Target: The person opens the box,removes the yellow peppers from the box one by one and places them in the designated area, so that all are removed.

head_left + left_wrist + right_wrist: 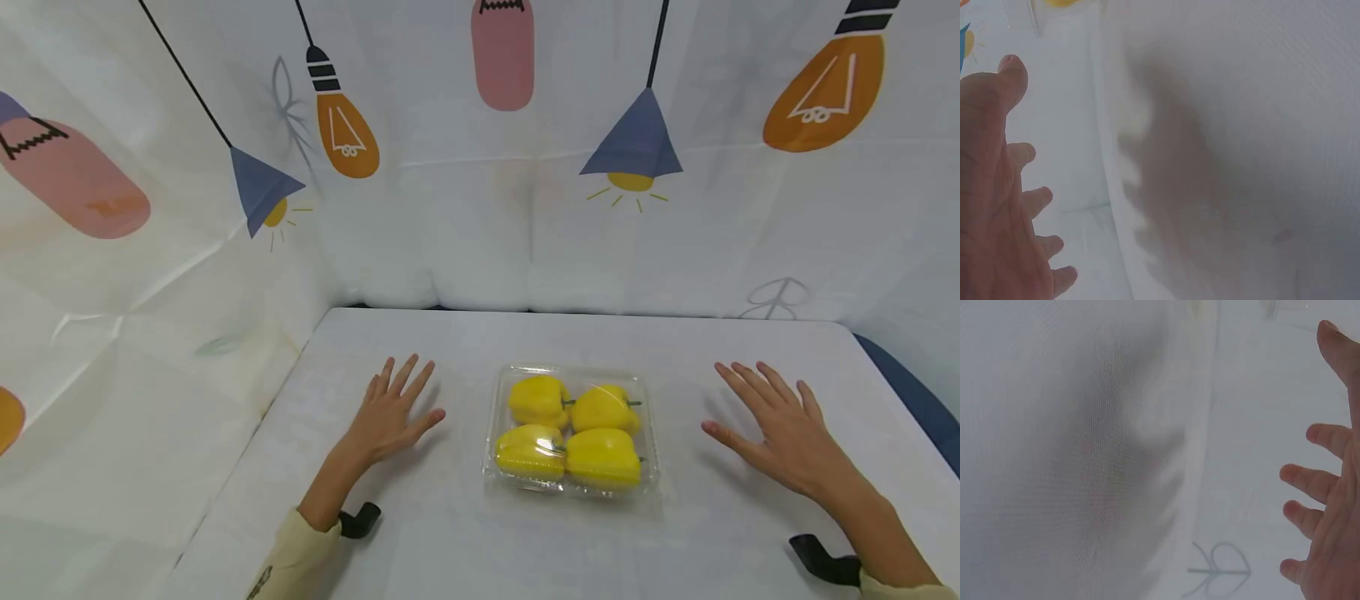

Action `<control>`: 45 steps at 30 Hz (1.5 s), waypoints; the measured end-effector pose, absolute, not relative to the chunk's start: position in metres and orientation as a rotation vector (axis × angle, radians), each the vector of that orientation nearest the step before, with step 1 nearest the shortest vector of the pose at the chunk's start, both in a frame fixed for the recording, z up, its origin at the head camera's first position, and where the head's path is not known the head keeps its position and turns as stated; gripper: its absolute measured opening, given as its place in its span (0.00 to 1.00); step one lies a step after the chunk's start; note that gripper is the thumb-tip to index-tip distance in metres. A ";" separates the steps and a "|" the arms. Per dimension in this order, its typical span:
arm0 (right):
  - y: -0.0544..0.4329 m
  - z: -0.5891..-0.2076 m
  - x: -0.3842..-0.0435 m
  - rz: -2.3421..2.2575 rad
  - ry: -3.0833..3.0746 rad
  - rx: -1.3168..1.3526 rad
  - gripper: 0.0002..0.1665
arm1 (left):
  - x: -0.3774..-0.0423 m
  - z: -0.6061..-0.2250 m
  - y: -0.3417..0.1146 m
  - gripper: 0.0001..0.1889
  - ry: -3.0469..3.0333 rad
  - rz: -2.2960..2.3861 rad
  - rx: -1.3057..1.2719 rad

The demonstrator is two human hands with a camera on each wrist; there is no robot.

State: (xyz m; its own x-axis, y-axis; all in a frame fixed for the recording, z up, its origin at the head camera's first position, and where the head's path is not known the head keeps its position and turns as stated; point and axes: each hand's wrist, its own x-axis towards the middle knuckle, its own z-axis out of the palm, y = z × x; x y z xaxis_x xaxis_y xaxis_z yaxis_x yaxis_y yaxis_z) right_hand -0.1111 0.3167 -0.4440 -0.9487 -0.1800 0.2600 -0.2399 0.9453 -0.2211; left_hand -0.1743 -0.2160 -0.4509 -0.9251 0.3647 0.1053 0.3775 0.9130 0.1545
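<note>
A clear plastic clamshell box [489,467] sits on the white table, with several yellow bell peppers [603,458] inside it. Left of the box, my left hand [388,421] is held with its fingers spread and straight, touching nothing. On the other side, my right hand [787,437] is likewise spread, apart from the box. In the left wrist view the left palm [991,200] and fingertips hover over the cloth, casting a shadow. The right wrist view has the right hand [1335,512] at its edge, holding nothing.
White cloth [420,550] covers the table. Behind and to the left hang white curtains [465,225] printed with lamps and bulbs. Something dark blue [911,396] shows past the table's right edge. A black wrist mount [360,521] is on each forearm.
</note>
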 end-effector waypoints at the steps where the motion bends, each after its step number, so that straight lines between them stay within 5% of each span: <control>1: 0.316 -0.443 -0.111 0.376 -2.854 0.319 0.56 | -0.173 -0.451 -0.215 0.42 -2.994 -0.277 -0.599; 45: 0.275 -0.418 -0.086 0.708 -3.070 0.383 0.55 | -0.143 -0.428 -0.177 0.42 -3.189 -1.010 -0.876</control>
